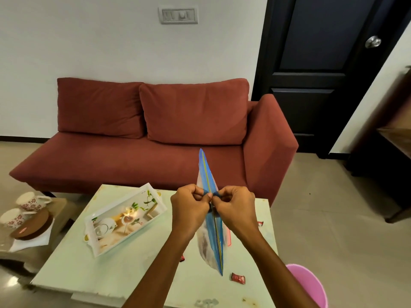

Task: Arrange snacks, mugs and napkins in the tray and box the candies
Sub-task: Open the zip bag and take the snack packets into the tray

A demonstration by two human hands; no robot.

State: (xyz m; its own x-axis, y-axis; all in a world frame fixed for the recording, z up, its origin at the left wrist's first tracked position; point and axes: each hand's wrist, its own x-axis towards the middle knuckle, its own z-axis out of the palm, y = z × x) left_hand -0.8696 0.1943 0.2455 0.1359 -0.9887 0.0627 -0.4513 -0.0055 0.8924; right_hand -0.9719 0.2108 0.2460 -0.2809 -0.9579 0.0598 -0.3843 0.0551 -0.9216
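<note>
A blue and white plastic snack bag (210, 230) is held edge-on in the lower middle of the frame, above the pale green counter (115, 263). Its top seam points up toward the sofa and its lower corner hangs just over the counter. The left hand (189, 206) and the right hand (234, 206) meet at the seam in the middle of the bag, each grip pinched closed on the plastic from its own side, knuckles almost touching. On the counter, near the bag's lower corner, lies a small red wrapped candy (238, 278); another red candy (182, 258) shows beside the left forearm. To the left of the hands a white rectangular tray with a printed teapot picture (124, 218) sits slanted on the counter. At the left edge of the frame, two white mugs with red flowers (29, 201) stand on a low side table, next to a round brown lidded box (33, 226) on white napkins (31, 243). A red fabric sofa (151, 134) fills the middle of the frame, and a pink plastic bucket (308, 285) is at the lower right.
</note>
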